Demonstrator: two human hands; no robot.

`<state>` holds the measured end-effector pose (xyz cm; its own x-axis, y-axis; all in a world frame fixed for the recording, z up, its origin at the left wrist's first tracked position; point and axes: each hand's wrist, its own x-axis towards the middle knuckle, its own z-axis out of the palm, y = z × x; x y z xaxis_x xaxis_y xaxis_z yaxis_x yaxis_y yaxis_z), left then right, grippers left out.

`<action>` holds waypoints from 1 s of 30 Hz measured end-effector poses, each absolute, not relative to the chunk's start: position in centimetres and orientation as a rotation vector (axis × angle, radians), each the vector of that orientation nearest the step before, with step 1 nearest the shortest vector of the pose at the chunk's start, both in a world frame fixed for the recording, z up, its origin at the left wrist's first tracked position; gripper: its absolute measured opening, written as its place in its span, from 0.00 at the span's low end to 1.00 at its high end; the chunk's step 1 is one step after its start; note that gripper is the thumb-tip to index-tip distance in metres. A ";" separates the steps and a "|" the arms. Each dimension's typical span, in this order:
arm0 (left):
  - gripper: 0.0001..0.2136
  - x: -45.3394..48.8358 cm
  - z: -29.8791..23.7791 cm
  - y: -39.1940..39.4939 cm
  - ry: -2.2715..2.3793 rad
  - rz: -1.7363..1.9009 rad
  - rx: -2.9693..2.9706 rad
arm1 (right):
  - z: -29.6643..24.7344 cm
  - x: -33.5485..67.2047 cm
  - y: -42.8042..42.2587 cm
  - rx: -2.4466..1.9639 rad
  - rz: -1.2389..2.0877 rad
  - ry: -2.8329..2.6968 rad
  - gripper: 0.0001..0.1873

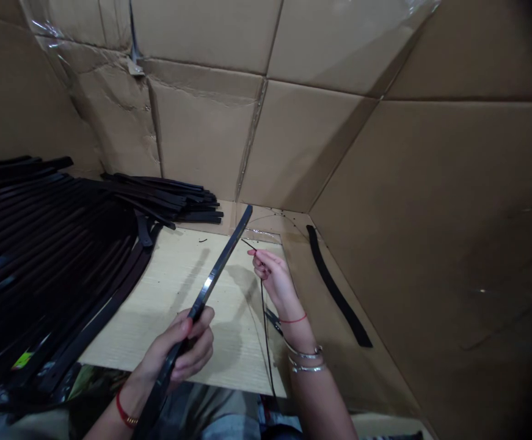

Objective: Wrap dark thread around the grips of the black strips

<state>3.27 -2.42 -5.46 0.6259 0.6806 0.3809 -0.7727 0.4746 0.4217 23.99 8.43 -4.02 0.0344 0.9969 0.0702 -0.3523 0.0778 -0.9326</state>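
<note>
A long black strip (218,264) slants through the left hand (195,354), its fingers curled around the lower part and the thumb laid along it, the glossy upper length reaching well beyond the fingertips. The right hand (277,278) pinches a thin black cord (264,318) between thumb and forefinger, the other fingers folded in. A short end of the cord pokes out past those fingertips toward the strip's upper part; whether the two touch is hard to tell. The rest of the cord hangs below the right fingers, past the near edge of a pale board (229,366). Beneath the right wrist lies a dark tool (272,321), partly hidden. A small black scrap (203,240) rests on the board, left of the right fingertips. To the left of both hands spreads a large pile of black strips (55,263), with a smaller bundle (169,198) beyond the left fingers. A single curved strip (339,293) lies to the right of the right hand, beside a tall cardboard wall (453,244).
</note>
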 end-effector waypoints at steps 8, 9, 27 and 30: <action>0.17 2.7 -1.7 -0.5 0.133 1.257 0.790 | -3.6 23.2 7.6 -0.842 1.394 -1.074 0.10; 0.18 2.4 -1.2 0.4 0.227 1.390 0.848 | -3.5 23.3 7.6 -0.830 1.398 -1.075 0.10; 0.13 2.2 -4.9 6.3 0.599 1.699 1.093 | -2.0 24.1 6.5 -0.654 1.492 -1.048 0.12; 0.11 3.4 -5.1 5.7 0.612 1.628 1.157 | -2.6 22.6 6.1 -0.680 1.584 -1.079 0.10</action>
